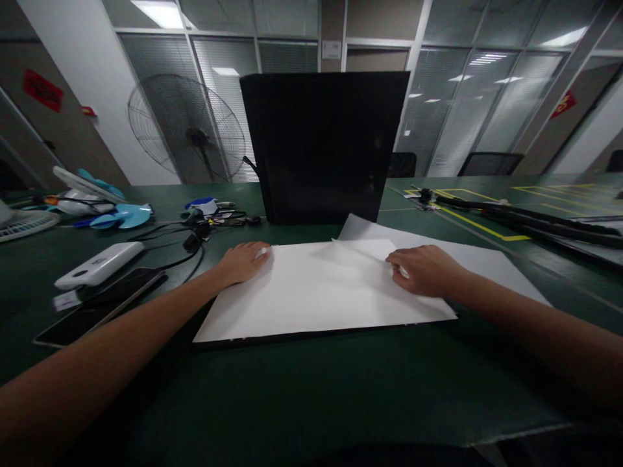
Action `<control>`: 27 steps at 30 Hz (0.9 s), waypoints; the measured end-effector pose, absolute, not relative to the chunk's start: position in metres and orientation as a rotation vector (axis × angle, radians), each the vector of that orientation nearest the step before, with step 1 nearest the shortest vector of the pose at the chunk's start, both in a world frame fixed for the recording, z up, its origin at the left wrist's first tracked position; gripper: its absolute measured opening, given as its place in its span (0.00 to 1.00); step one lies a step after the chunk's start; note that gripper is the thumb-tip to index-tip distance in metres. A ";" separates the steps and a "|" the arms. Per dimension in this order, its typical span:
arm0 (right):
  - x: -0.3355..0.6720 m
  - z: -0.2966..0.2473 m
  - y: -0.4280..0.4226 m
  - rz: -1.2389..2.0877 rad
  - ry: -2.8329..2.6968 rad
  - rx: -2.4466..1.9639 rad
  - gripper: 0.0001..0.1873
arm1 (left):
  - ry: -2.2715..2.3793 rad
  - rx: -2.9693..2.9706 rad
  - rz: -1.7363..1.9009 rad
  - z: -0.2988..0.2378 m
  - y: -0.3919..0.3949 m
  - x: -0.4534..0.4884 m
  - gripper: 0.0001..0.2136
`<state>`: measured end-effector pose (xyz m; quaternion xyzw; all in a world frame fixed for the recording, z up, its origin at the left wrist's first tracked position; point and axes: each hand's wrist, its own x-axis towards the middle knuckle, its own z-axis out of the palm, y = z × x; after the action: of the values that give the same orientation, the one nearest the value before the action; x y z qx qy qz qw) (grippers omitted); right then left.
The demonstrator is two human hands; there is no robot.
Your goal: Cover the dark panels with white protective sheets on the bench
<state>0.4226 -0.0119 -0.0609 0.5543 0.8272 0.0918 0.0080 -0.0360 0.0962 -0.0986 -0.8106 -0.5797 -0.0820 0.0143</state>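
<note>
We are resting our left hand [243, 262] and curled right hand [427, 269] on the paper [316, 288] before the black panel [326, 146], unable to tell if either is pinching, and risking creases if they are pulling unevenly.

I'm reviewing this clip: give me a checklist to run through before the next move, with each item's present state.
1. Left grip on the front white sheet: ok, near its far left corner.
2. Right grip at that sheet's right side: ok, fingers curled.
3. Paper pinched in the right grip: cannot tell.
4. Second white sheet fully visible: not ok, the right forearm partly hides it.
5. Phone off the sheets: ok, it lies to their left.
</note>
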 end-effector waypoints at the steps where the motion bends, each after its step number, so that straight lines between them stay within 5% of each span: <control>1: 0.416 -0.061 -0.018 0.231 2.673 1.691 0.19 | -1.821 -2.519 -0.240 -0.098 0.095 -0.035 0.28; 11: 0.379 -0.055 -0.060 -0.593 3.001 1.286 0.34 | -1.859 -2.576 -0.319 -0.090 0.083 -0.034 0.31; 20: 0.397 -0.065 -0.031 -0.163 2.711 1.886 0.44 | -1.787 -2.529 -0.247 -0.095 0.085 -0.042 0.28; 27: 0.382 -0.059 -0.054 -0.512 2.845 1.541 0.44 | -1.766 -2.550 -0.318 -0.094 0.083 -0.041 0.31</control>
<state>0.3816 -0.0535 -0.0586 0.4695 0.8665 -0.1559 -0.0670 -0.0405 0.0827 -0.0945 -0.8179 -0.5662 -0.1018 0.0117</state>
